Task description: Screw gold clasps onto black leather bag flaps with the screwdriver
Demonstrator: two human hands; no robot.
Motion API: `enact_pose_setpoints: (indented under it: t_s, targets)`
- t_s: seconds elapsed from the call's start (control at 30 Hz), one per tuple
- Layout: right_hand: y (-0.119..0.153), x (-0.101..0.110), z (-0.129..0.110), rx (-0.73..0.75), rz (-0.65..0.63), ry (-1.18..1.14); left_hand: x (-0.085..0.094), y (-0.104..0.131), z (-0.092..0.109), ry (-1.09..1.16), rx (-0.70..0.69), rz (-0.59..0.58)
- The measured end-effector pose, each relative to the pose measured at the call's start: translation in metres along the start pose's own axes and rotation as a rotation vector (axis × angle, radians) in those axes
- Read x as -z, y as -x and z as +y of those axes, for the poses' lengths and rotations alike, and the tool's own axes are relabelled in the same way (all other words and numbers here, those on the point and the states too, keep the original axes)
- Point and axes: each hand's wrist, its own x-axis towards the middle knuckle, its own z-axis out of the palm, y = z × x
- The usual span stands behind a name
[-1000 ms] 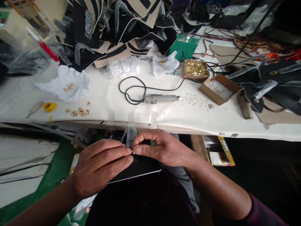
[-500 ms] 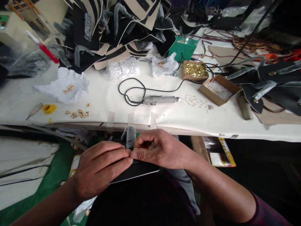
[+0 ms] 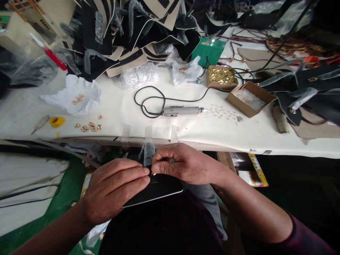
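Observation:
Over my lap lies a black flap-like panel point(image 3: 162, 190) with a pale edge, partly covered by my hands. My left hand point(image 3: 114, 189) is closed on its left part, fingers together across the top and thumb out of sight. My right hand point(image 3: 183, 163) pinches a small gold metal fitting point(image 3: 153, 174) between thumb and forefinger, against the panel just beyond my left fingertips. Behind the fingers, a strip in clear plastic wrap point(image 3: 148, 154) stands up from the panel. How the fitting sits on the panel is hidden by the fingers.
On the white table point(image 3: 119, 106) lie an electric screwdriver point(image 3: 182, 111) with a black cord, loose gold fittings point(image 3: 89, 126), a yellow tape roll point(image 3: 56, 122) and scattered small pieces point(image 3: 221, 111). Two open boxes point(image 3: 249, 99) stand right. Black and beige panels point(image 3: 148, 35) pile up behind.
My right fingertips have shifted slightly up and right, so the gold fitting now shows more clearly. My left hand stays on the panel. The whole view has shifted a little.

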Motion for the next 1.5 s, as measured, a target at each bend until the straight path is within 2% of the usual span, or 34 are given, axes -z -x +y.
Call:
enact_pose_setpoints:
  t_s: [0.17,0.3,0.47,0.6,0.87,1.07,1.3,1.5]
  targets:
    - [0.0,-0.006,0.001,0.052,0.059,0.018,0.0,-0.001,-0.001,-0.018,0.007,0.014]
    - [0.002,-0.01,-0.003,0.096,0.13,0.135,0.0,-0.001,-0.001,-0.034,0.0,-0.008]
    - [0.004,-0.017,-0.008,0.065,0.197,0.272,-0.003,0.002,-0.002,-0.005,0.029,-0.002]
    - [0.006,-0.021,-0.003,0.019,0.229,0.207,-0.006,0.006,-0.002,0.003,0.045,-0.036]
    - [0.009,-0.03,0.015,-0.053,0.236,-0.033,-0.018,0.009,0.005,0.077,0.138,0.041]
    - [0.013,-0.03,0.014,-0.04,0.231,-0.025,-0.023,0.005,0.008,0.161,0.233,0.104]
    - [0.015,-0.024,0.008,-0.048,0.198,0.002,-0.022,-0.001,0.009,0.185,0.226,0.09]
    - [0.014,-0.022,0.011,-0.108,0.194,-0.093,-0.024,0.0,0.008,0.231,0.229,0.112]
